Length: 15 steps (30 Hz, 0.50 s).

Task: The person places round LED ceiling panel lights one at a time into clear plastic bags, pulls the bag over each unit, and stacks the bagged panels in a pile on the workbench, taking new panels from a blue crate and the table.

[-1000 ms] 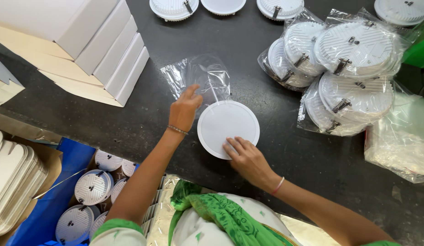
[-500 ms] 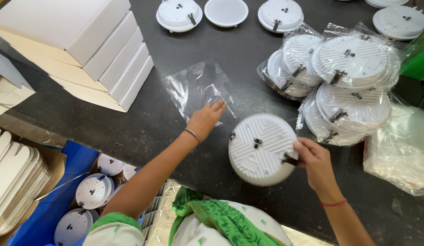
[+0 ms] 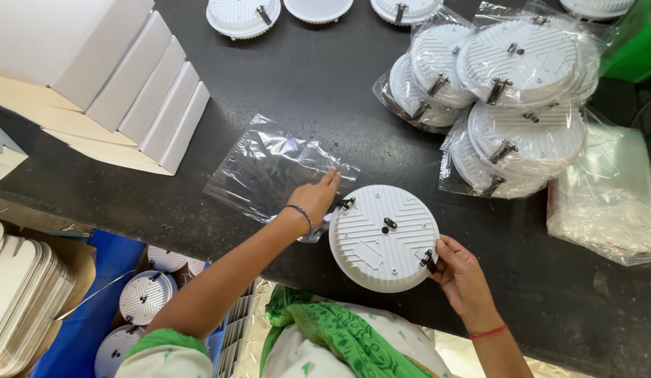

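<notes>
Our right hand (image 3: 460, 274) grips the round white lamp (image 3: 383, 238) by its lower right rim, back face up, just right of our left hand (image 3: 316, 198), which lies flat and open-fingered on the clear bag (image 3: 269, 170). The bag lies to the lamp's left, its long axis running up-left. On the dark tabletop (image 3: 325, 105) bagged lamps (image 3: 507, 105) pile up to the right and white boxes (image 3: 122, 84) to the left.

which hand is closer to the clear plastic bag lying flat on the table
Left. The left hand rests on the clear plastic bag at its near edge; the right hand grips the round white lamp, apart from it.
</notes>
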Available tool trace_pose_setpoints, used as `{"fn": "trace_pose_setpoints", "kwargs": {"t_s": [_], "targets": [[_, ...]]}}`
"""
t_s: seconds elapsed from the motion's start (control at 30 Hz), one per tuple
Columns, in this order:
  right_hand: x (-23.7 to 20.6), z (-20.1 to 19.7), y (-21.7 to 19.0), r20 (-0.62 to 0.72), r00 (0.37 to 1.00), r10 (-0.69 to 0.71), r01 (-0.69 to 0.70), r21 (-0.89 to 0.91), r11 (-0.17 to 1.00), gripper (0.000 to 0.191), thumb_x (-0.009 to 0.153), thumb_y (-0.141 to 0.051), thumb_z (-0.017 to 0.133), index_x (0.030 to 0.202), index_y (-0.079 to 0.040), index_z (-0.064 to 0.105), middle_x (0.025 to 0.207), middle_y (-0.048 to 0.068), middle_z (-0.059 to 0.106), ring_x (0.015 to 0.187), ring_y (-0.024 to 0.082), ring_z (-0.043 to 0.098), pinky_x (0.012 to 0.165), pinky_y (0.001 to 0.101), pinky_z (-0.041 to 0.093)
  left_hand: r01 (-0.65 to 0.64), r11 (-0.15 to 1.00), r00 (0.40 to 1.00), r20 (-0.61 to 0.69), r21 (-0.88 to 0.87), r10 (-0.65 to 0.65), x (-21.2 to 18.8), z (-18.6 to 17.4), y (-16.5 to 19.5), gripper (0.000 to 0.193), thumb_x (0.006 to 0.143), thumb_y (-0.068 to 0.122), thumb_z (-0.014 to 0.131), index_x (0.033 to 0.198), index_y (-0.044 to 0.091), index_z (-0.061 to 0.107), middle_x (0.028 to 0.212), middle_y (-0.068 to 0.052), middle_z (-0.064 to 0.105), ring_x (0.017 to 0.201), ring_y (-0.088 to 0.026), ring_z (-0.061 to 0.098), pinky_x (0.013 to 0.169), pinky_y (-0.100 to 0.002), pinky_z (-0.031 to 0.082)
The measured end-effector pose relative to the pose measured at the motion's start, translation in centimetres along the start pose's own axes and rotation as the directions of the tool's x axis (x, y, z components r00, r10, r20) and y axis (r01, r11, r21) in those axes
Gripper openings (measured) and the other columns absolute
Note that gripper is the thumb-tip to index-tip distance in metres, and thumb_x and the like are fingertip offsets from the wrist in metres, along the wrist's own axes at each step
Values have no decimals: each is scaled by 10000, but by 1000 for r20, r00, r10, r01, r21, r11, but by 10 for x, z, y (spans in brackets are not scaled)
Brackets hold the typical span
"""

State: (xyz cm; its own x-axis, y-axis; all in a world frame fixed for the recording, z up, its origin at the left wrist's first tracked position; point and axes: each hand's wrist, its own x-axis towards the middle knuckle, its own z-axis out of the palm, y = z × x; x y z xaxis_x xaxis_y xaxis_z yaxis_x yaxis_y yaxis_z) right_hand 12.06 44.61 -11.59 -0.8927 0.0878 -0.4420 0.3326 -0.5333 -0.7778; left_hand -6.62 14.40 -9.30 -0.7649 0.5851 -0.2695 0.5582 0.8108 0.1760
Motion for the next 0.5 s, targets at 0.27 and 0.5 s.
{"fn": "trace_pose_setpoints", "kwargs": {"t_s": [0.27,0.5], "targets": [[35,10,5,9,1000,-2,3,-68,998,233,1027,-218,571,1170,-67,675,934,0,721,800,99,683,724,318,577,20,971,990,143,-237,14,-7,-1,1,1058,729,24,716,1596,54,111,1710,-116,65,1077,-421,672,921,-452,558],[74,40,31,92,991,93,-79,-151,985,235,1018,-212,549,1165,-73,671,985,36,751,844,139,724,729,323,594,-25,958,999,21,-284,32,2,24,3,985,733,-58,572,1602,-3,112,1697,-167,69,1069,-437,671,934,-463,549]]}}
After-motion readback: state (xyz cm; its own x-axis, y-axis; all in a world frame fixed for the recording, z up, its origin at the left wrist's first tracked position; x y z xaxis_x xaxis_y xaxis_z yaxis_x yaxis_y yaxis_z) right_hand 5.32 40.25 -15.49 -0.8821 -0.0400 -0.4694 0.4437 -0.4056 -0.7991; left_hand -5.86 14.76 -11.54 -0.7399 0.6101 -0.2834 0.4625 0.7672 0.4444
